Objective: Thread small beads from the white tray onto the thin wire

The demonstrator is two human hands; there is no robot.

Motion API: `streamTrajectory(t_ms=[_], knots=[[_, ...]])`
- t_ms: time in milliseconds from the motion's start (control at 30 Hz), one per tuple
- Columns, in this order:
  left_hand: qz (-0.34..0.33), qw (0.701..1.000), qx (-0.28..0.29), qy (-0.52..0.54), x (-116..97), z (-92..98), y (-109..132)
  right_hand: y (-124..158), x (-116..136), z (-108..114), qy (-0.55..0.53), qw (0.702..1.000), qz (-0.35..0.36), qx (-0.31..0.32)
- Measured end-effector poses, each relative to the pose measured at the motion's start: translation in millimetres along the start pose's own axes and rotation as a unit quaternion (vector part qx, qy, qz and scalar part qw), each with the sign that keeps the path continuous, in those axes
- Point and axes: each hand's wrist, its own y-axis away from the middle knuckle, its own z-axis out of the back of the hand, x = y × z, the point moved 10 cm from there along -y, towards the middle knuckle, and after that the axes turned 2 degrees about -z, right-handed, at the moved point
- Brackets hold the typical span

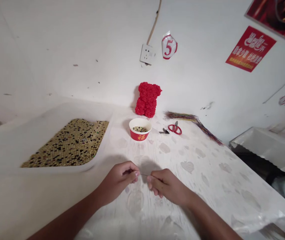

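Note:
My left hand [121, 180] and my right hand [166, 185] meet over the near part of the white table [207, 173]. Both are closed in a pinch on the two ends of a thin wire or thread [144, 174] that spans the small gap between them. A red paper bowl [140, 129] with small beads inside stands further back at the centre. To the left lies a large white tray [44, 116] filled with several gold and dark beads [72, 143].
Red-handled scissors [174, 128] and a small dark tool [164, 131] lie right of the bowl. A bundle of coloured wires [194, 121] stretches to the back right. A red rose bear [147, 99] leans on the wall. The table edge drops off at the right.

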Motion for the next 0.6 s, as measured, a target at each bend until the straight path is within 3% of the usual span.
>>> streamTrajectory(t_ms=[167, 333, 600], knots=[[-0.023, 0.999, 0.009, -0.042, -1, -3.3, -2, 1, -9, 9, -0.074, 0.993, 0.021, -0.094], [-0.054, 0.99, 0.02, -0.125, -3, -6.8, 0, 23, -17, 25, -0.127, 0.974, 0.034, -0.186], [-0.138, 0.951, -0.063, -0.271, -30, -25.7, 19, 63, -25, 23, -0.153, 0.953, 0.059, -0.255]])
